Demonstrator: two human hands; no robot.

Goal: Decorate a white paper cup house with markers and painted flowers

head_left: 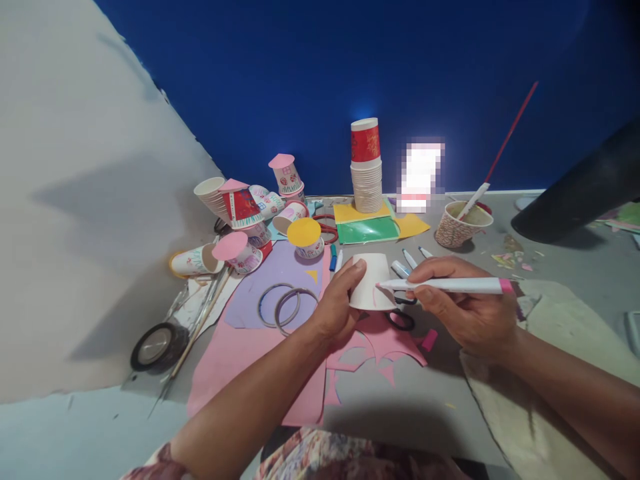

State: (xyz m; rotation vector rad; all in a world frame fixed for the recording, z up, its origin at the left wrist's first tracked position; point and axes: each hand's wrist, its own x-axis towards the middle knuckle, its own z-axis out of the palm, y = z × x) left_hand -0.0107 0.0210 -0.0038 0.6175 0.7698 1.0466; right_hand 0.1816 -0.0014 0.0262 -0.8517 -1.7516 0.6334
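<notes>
Behind the far edge of the grey tabletop (395,400) rises a deep blue wall (260,73); a pale wall (65,120), crossed by soft shadows, flanks the left edge.

The held cup (371,275) is white with a pink line, and the marker (475,285) is white with a pink end. The big wall (300,80) is dark blue, and the pink sheet (250,380) touches a light purple sheet (245,283).

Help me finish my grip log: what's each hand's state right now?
Left hand: closed, holding an upside-down white paper cup.
Right hand: closed, holding a slim white marker with a pink end.
</notes>
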